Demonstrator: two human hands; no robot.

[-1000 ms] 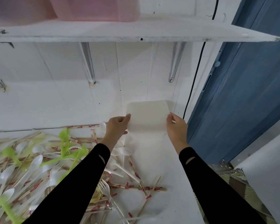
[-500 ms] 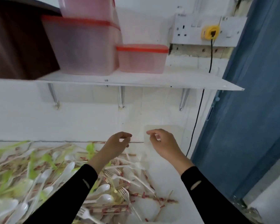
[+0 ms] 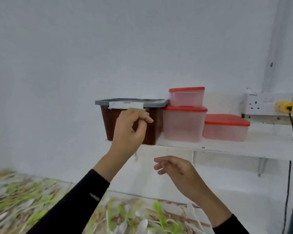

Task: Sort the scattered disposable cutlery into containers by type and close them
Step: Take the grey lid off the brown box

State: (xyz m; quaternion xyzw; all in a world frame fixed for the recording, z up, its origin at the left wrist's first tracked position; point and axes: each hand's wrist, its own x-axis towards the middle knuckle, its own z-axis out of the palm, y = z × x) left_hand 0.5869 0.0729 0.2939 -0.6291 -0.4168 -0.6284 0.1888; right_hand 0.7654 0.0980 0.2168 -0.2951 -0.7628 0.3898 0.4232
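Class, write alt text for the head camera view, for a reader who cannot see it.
A person's left hand, fingers loosely curled, is raised in front of a brown box with a grey lid on a white shelf, beside three red-lidded tubs. The right hand hangs open lower down, with blurred scattered cutlery below.
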